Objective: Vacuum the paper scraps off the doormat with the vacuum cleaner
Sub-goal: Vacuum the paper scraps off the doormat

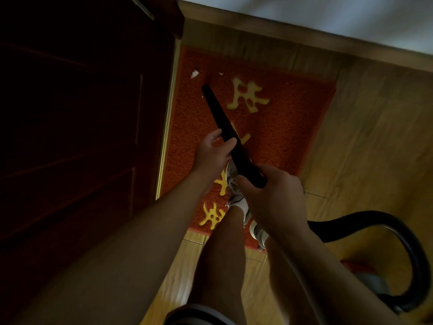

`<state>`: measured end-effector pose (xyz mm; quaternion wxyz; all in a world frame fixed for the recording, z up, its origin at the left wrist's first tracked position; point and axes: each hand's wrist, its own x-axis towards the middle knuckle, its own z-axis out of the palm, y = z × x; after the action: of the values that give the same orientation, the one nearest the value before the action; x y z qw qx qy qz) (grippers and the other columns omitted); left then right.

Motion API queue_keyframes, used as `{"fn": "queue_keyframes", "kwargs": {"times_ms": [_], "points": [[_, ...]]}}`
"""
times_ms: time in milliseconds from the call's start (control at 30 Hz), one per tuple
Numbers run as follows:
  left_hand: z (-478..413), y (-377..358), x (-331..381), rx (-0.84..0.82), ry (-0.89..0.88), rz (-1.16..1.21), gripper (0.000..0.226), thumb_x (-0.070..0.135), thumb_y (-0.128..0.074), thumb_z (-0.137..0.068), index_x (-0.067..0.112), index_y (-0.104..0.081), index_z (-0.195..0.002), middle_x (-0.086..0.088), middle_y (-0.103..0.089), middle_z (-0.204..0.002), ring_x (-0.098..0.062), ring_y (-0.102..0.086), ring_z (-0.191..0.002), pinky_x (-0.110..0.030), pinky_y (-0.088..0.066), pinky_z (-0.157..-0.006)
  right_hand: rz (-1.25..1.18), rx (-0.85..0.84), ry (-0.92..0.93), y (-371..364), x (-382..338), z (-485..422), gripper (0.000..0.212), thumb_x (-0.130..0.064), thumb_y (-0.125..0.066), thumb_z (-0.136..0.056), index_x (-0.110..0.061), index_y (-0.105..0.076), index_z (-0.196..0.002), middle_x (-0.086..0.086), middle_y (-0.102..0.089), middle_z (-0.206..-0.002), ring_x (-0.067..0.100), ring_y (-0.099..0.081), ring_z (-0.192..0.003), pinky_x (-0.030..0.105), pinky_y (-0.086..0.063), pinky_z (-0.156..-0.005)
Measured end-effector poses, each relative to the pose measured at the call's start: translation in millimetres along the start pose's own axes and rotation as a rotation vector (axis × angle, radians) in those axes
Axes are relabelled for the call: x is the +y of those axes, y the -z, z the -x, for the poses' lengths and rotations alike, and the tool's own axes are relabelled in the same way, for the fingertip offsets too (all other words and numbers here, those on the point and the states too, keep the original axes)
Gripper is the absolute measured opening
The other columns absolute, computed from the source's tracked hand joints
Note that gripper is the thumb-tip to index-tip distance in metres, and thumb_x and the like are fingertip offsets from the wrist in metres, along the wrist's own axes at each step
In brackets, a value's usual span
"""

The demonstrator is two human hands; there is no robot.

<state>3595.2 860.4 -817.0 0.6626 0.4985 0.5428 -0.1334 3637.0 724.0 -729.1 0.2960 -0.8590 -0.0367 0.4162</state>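
I have the black wand [225, 127] of the vacuum cleaner in both hands. My left grip [214, 153] is wrapped round its middle, thumb on the near side and fingers curled over the top. My right grip [274, 191] is closed round its near end, where the hose [375, 219] leaves to the right.

The wand's long axis runs from my right grip away to the far left, and its mouth [206, 89] is low over the doormat [293, 118]. What the next stroke turns on is this: the biggest paper scrap [194, 73] lies just past the mouth, a little further left and almost in line with the wand. A smaller scrap [220, 73] sits to the far right of the mouth, and a tiny fleck [202, 96] lies just beside its left edge. The left grip is the nearer one, so I judge it should steer while the right pushes along the axis.

The red doormat with yellow characters lies on a wooden floor [363, 137], its left edge against the metal threshold strip [167, 118] of a dark door [82, 125]. My shoe [234, 184] stands on the mat's near half. A skirting board [281, 34] and a pale wall [304, 10] close the far side, and the vacuum's body [367, 277] sits dimly at the near right.
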Motion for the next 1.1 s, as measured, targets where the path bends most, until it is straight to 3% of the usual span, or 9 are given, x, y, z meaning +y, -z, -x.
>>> {"fn": "queue_keyframes", "kwargs": {"times_ms": [433, 667, 800, 900, 1033, 1100], "points": [[-10, -20, 7, -0.048, 0.012, -0.027, 0.055, 0.018, -0.068, -0.096, 0.009, -0.049, -0.147, -0.013, -0.059, -0.14, -0.026, -0.065, -0.122, -0.041, -0.055, -0.104, -0.019, 0.066, -0.057, 13, 3, -3, 0.018, -0.038, -0.067, -0.088, -0.021, -0.071, -0.093, -0.005, -0.065, -0.06, 0.011, -0.061, -0.049, 0.04, -0.054, -0.049], [-10, -20, 11, -0.015, 0.006, -0.047, 0.053, 0.017, -0.067, -0.096, 0.009, -0.05, -0.145, -0.012, -0.06, -0.139, -0.025, -0.065, -0.12, -0.04, -0.057, -0.1, -0.027, 0.068, -0.075, 12, 1, -4, 0.02, -0.04, -0.065, -0.087, -0.022, -0.071, -0.092, -0.003, -0.066, -0.061, 0.014, -0.061, -0.048, 0.042, -0.054, -0.048], [-1, -8, 6, -0.011, 0.022, -0.027, 0.046, 0.013, -0.065, -0.098, 0.007, -0.053, -0.142, -0.007, -0.062, -0.13, -0.02, -0.067, -0.113, -0.026, -0.058, -0.088, -0.003, 0.037, -0.05, 5, -1, 1, 0.02, -0.039, -0.067, -0.087, -0.019, -0.072, -0.088, -0.001, -0.068, -0.064, 0.017, -0.063, -0.052, 0.042, -0.054, -0.049], [2, 1, -1, -0.003, 0.029, -0.033, 0.044, 0.015, -0.065, -0.098, 0.009, -0.055, -0.14, -0.006, -0.064, -0.128, -0.022, -0.068, -0.114, -0.034, -0.057, -0.096, -0.019, 0.036, -0.032, -2, -2, 4, 0.018, -0.033, -0.07, -0.087, -0.015, -0.073, -0.091, 0.005, -0.072, -0.07, 0.021, -0.067, -0.056, 0.043, -0.056, -0.052], [2, 9, -9, 0.012, 0.041, -0.023, 0.046, 0.018, -0.067, -0.095, 0.013, -0.057, -0.139, -0.004, -0.066, -0.127, -0.022, -0.068, -0.115, -0.042, -0.055, -0.102, -0.016, 0.026, -0.021, -10, -2, 8, 0.015, -0.031, -0.07, -0.087, -0.017, -0.07, -0.082, -0.001, -0.064, -0.055, 0.014, -0.058, -0.044, 0.036, -0.05, -0.043], [3, 12, -9, 0.015, 0.041, -0.028, 0.051, 0.024, -0.069, -0.091, 0.014, -0.057, -0.139, -0.004, -0.066, -0.128, -0.022, -0.068, -0.116, -0.043, -0.055, -0.102, -0.026, 0.02, -0.029, -14, -3, 8, 0.017, -0.033, -0.07, -0.087, -0.017, -0.071, -0.086, 0.0, -0.067, -0.06, 0.013, -0.062, -0.047, 0.038, -0.053, -0.046]]}}
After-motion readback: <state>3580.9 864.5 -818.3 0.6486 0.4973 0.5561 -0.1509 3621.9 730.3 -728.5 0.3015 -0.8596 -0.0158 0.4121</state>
